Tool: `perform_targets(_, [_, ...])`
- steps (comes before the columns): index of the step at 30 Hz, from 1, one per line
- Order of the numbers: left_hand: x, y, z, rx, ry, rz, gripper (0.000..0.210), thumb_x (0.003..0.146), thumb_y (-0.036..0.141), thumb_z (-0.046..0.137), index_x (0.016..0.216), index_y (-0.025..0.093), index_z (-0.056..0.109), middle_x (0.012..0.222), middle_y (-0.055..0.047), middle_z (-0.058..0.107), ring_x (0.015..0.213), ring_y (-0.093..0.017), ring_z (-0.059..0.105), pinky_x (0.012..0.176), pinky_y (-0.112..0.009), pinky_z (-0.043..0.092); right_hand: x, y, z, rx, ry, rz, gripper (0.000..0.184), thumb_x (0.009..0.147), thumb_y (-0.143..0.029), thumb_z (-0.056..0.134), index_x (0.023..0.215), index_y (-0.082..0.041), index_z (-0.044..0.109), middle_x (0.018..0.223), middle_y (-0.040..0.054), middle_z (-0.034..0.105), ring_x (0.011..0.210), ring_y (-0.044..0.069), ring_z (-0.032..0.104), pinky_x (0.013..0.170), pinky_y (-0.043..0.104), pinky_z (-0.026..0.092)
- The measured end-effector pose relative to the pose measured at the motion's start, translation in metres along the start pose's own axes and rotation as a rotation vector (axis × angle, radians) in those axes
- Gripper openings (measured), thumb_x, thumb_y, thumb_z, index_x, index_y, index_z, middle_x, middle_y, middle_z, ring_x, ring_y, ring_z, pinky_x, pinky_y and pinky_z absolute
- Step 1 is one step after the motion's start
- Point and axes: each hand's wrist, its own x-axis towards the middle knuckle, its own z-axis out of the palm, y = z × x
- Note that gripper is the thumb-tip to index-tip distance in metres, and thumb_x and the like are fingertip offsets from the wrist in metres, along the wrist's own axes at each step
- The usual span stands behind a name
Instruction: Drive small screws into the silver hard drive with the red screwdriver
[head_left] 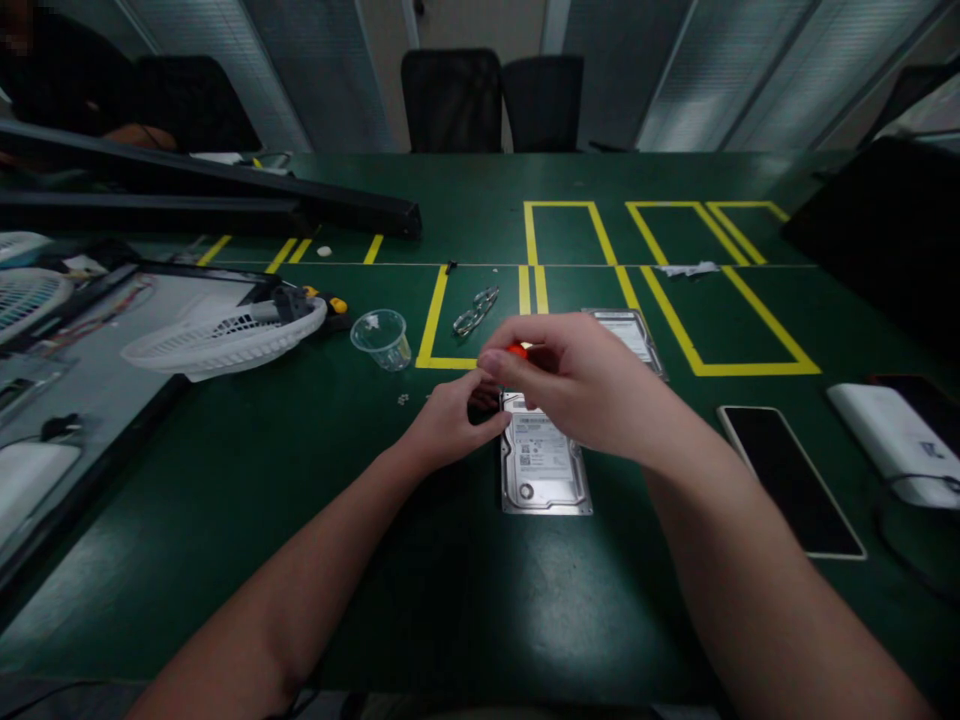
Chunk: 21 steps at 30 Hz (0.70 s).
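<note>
A silver hard drive with a white label lies flat on the green table in front of me. My right hand is closed over its far end, gripping a screwdriver of which only a bit of red handle shows. The shaft and tip are hidden by my fingers. At the drive's far left corner, my left hand is curled, with the thumb against the drive's edge and the fingertips close to my right hand. A second hard drive lies behind my right wrist. Several tiny screws rest left of my left hand.
A clear plastic cup and a pair of glasses stand beyond my left hand. At right lie a phone and a white power bank. White fan-like grilles and black bars occupy the left; a person sits there.
</note>
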Motion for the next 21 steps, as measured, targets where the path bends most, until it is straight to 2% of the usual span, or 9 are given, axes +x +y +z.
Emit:
perform_targets(5, [-0.0007, 0.0036, -0.0002, -0.017, -0.008, -0.030, 0.031, 0.090, 0.029, 0.078, 0.116, 0.015, 0.066, 0.110, -0.011, 0.078, 0.091, -0.020, 0.076, 0.086, -0.037, 0.065, 0.0013, 0.0056, 0.0038, 0.020, 0.079, 0.026, 0.023, 0.112, -0.028, 0.051, 0.111, -0.017, 0.071, 0.098, 0.0047, 0.071, 0.086, 0.018, 0.068, 0.074, 0.032, 0.047])
perform_targets(8, [-0.0009, 0.0035, -0.0003, -0.034, -0.012, -0.051, 0.036, 0.090, 0.030, 0.079, 0.120, 0.016, 0.066, 0.111, -0.011, 0.078, 0.093, -0.021, 0.076, 0.087, -0.039, 0.066, 0.0017, 0.0066, 0.0036, 0.017, 0.120, 0.044, 0.025, 0.112, -0.029, 0.049, 0.115, -0.016, 0.071, 0.101, 0.0065, 0.071, 0.086, 0.018, 0.067, 0.071, 0.032, 0.046])
perform_targets(13, [-0.0013, 0.0024, -0.0007, -0.022, -0.018, -0.036, 0.033, 0.091, 0.028, 0.080, 0.118, 0.016, 0.067, 0.111, -0.011, 0.079, 0.095, -0.021, 0.076, 0.088, -0.038, 0.065, -0.0004, 0.0009, 0.0003, -0.023, 0.128, 0.082, 0.018, 0.104, -0.031, 0.064, 0.100, -0.017, 0.075, 0.091, 0.0034, 0.071, 0.068, 0.014, 0.059, 0.058, 0.031, 0.039])
perform_targets(17, [-0.0011, 0.0023, -0.0003, 0.003, 0.005, -0.010, 0.030, 0.090, 0.026, 0.080, 0.115, 0.017, 0.067, 0.108, -0.009, 0.079, 0.090, -0.019, 0.077, 0.085, -0.034, 0.065, -0.0023, 0.0003, 0.0008, -0.052, 0.156, 0.111, 0.010, 0.096, -0.025, 0.071, 0.089, -0.019, 0.069, 0.078, -0.0003, 0.065, 0.062, 0.013, 0.055, 0.055, 0.030, 0.036])
perform_targets(21, [-0.0007, 0.0013, 0.0002, -0.004, 0.010, -0.007, 0.029, 0.089, 0.026, 0.080, 0.113, 0.017, 0.067, 0.107, -0.008, 0.080, 0.089, -0.020, 0.077, 0.084, -0.034, 0.065, -0.0024, 0.0006, 0.0012, -0.032, 0.123, 0.045, 0.006, 0.099, -0.023, 0.069, 0.096, -0.019, 0.073, 0.093, 0.0027, 0.073, 0.073, 0.015, 0.063, 0.062, 0.031, 0.042])
